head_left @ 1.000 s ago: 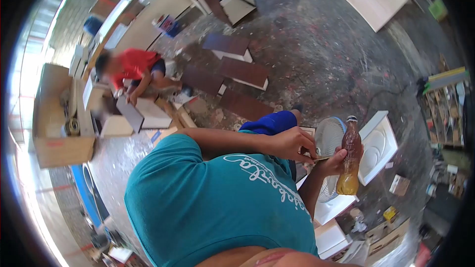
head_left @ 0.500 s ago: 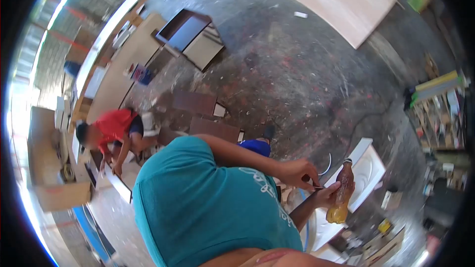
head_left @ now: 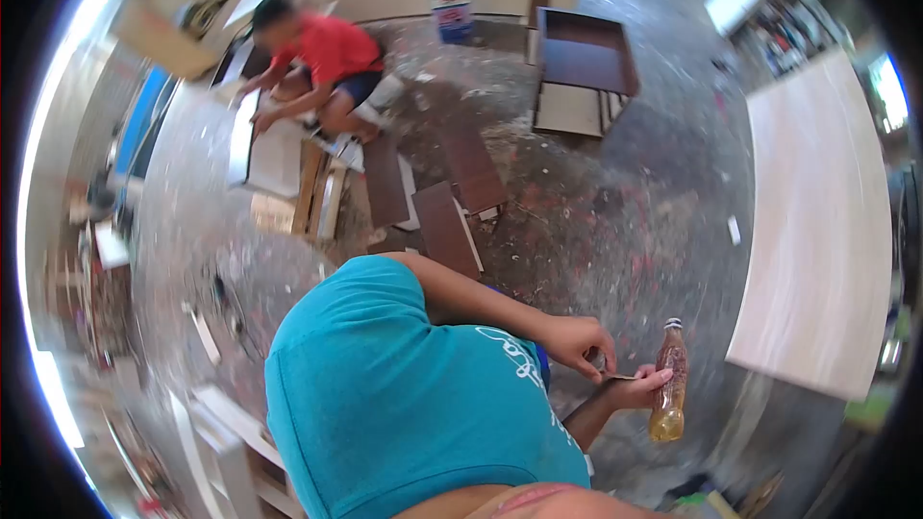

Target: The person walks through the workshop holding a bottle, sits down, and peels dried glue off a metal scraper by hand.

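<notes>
My right hand (head_left: 636, 390) grips a clear glass bottle (head_left: 673, 372) with yellowish liquid in its lower part. The bottle stands nearly upright, with a pale top. A thin, flat brownish piece (head_left: 620, 378) lies between my two hands, too small to identify. My left hand (head_left: 580, 342) is beside it, fingers curled and pressed together near the piece's edge. What those fingers pinch, if anything, is hidden.
A person in a red shirt (head_left: 336, 48) crouches at upper left, hands on a white-edged panel (head_left: 242, 149). Dark brown boards (head_left: 447, 231) lie on the floor. A brown cabinet (head_left: 586, 48), a paint can (head_left: 452, 17) and a large pale sheet (head_left: 817, 221) are beyond.
My view has swung round, bringing the crouching person and brown boards further into view. The white basin-like piece behind the bottle has left view. The bottle stays in my right hand, slightly straighter.
</notes>
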The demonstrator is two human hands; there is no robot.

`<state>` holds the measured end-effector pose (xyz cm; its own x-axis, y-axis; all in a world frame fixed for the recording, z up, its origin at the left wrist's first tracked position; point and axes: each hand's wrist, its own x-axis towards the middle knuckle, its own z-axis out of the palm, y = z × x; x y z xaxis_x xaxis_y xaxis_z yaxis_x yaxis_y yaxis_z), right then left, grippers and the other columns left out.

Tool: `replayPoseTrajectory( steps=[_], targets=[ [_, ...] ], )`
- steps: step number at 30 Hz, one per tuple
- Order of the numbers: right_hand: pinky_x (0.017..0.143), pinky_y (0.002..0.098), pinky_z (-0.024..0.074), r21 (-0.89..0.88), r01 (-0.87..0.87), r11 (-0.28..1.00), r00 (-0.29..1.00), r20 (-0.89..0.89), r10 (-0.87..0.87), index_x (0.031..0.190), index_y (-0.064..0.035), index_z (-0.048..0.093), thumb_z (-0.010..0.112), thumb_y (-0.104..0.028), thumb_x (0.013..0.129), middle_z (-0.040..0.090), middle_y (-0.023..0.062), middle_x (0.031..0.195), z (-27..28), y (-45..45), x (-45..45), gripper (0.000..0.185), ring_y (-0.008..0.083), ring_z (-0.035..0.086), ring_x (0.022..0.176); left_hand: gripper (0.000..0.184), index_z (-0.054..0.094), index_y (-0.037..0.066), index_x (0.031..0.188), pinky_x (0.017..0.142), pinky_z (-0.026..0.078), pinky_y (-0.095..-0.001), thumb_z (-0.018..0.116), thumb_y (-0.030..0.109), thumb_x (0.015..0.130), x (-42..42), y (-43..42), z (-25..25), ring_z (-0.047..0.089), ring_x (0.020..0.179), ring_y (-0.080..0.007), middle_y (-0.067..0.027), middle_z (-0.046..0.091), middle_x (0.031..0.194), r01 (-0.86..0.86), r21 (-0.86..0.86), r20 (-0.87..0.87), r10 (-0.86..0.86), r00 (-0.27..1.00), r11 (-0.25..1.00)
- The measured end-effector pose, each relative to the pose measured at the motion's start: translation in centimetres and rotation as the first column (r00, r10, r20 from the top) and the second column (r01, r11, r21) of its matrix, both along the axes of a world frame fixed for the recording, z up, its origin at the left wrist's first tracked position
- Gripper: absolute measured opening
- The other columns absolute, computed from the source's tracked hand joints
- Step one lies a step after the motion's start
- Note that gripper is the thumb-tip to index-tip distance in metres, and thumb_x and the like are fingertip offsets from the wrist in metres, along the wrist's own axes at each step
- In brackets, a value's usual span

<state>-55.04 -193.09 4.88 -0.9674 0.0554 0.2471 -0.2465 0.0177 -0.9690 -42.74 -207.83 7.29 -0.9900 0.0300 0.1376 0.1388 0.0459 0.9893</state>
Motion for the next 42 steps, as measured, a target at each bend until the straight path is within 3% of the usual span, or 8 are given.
replayPoseTrajectory(
  steps=[2, 6, 12, 15, 21, 26, 31, 42],
  targets=[
    [0.050, 0.0262, 0.0279, -0.070, -0.163, 0.984, 0.986, 0.017, 0.165, 0.113, 0.0024, 0.058, 0.060, -0.039, 0.099, 0.043, 0.0012, 0.070, 1.7, -5.1, -1.5, 0.044, 0.0112, 0.038, 0.057, 0.030, 0.072, 0.006, 0.116, 0.067, 0.055, -0.0349, 0.076, 0.018, 0.089, 0.4, -1.5, -1.1, 0.067, 0.074, -0.0208, -0.0099, 0.070, 0.109, -0.179, -0.050, -0.058, 0.176, 0.983, 0.983],
    [0.048, 0.0254, 0.0262, -0.116, -0.457, 0.882, 0.886, 0.032, 0.463, 0.094, -0.0036, 0.053, 0.059, -0.048, 0.100, 0.041, 0.0000, 0.065, 1.2, -12.8, -4.5, 0.045, 0.0093, 0.037, 0.054, 0.031, 0.071, 0.006, 0.122, 0.071, 0.056, -0.0349, 0.071, 0.013, 0.091, 0.9, -3.7, 0.5, 0.068, 0.080, -0.0233, -0.0118, 0.066, 0.114, -0.453, -0.137, 0.013, 0.459, 0.888, 0.881],
    [0.052, 0.0247, 0.0295, -0.289, -0.755, 0.589, 0.560, 0.184, 0.808, 0.110, -0.0021, 0.057, 0.055, -0.046, 0.101, 0.050, 0.0015, 0.073, 1.8, -20.5, -5.5, 0.045, 0.0094, 0.042, 0.059, 0.028, 0.073, 0.003, 0.116, 0.079, 0.057, -0.0352, 0.066, 0.007, 0.089, -0.3, -5.1, 1.3, 0.070, 0.092, -0.0240, -0.0156, 0.070, 0.111, -0.727, -0.108, 0.067, 0.735, 0.675, 0.678],
    [0.054, 0.0245, 0.0308, -0.320, -0.898, 0.303, 0.260, 0.172, 0.950, 0.119, -0.0020, 0.056, 0.055, -0.046, 0.101, 0.053, 0.0019, 0.079, 1.1, -22.8, -7.4, 0.047, 0.0085, 0.042, 0.060, 0.023, 0.075, 0.001, 0.111, 0.080, 0.057, -0.0350, 0.068, 0.009, 0.090, -0.9, -5.1, 2.6, 0.073, 0.093, -0.0242, -0.0168, 0.074, 0.103, -0.828, -0.102, 0.143, 0.831, 0.537, 0.552],
    [0.055, 0.0232, 0.0325, -0.395, -0.918, -0.022, -0.089, 0.150, 0.985, 0.141, -0.0009, 0.048, 0.056, -0.041, 0.101, 0.059, 0.0043, 0.100, 1.7, -24.7, -5.0, 0.057, 0.0078, 0.046, 0.064, 0.017, 0.074, 0.000, 0.103, 0.072, 0.055, -0.0351, 0.072, 0.013, 0.092, -1.5, -3.3, 5.3, 0.071, 0.080, -0.0245, -0.0141, 0.073, 0.090, -0.921, -0.185, 0.326, 0.905, 0.272, 0.343],
    [0.051, 0.0236, 0.0326, -0.484, -0.856, -0.181, -0.293, 0.166, 0.942, 0.144, -0.0020, 0.047, 0.056, -0.041, 0.101, 0.060, 0.0032, 0.095, 0.9, -24.7, -1.5, 0.059, 0.0068, 0.046, 0.061, 0.016, 0.064, 0.000, 0.105, 0.070, 0.053, -0.0414, 0.066, 0.010, 0.093, -0.6, 0.0, 3.9, 0.067, 0.078, -0.0318, -0.0161, 0.065, 0.093, -0.926, -0.350, 0.118, 0.987, 0.106, 0.141],
    [0.047, 0.0292, 0.0321, -0.552, -0.800, -0.236, -0.412, 0.219, 0.884, 0.086, -0.0081, 0.054, 0.044, -0.053, 0.104, 0.041, -0.0007, 0.063, 2.6, -24.4, 2.4, 0.050, 0.0112, 0.037, 0.048, 0.017, 0.057, 0.000, 0.105, 0.070, 0.052, -0.0465, 0.059, 0.007, 0.090, 0.2, 2.8, 2.7, 0.064, 0.080, -0.0398, -0.0195, 0.060, 0.097, -0.922, -0.383, 0.025, 0.997, -0.077, -0.062],
    [0.043, 0.0286, 0.0320, -0.649, -0.748, -0.138, -0.456, 0.350, 0.818, 0.082, -0.0087, 0.056, 0.044, -0.061, 0.101, 0.033, -0.0029, 0.059, 5.3, -21.8, 7.2, 0.057, 0.0107, 0.034, 0.044, 0.014, 0.050, -0.001, 0.099, 0.064, 0.049, -0.0489, 0.053, 0.002, 0.085, 3.4, 6.3, 1.8, 0.059, 0.072, -0.0420, -0.0195, 0.053, 0.091, -0.932, -0.278, -0.131, 0.970, -0.204, -0.234]
  ],
)
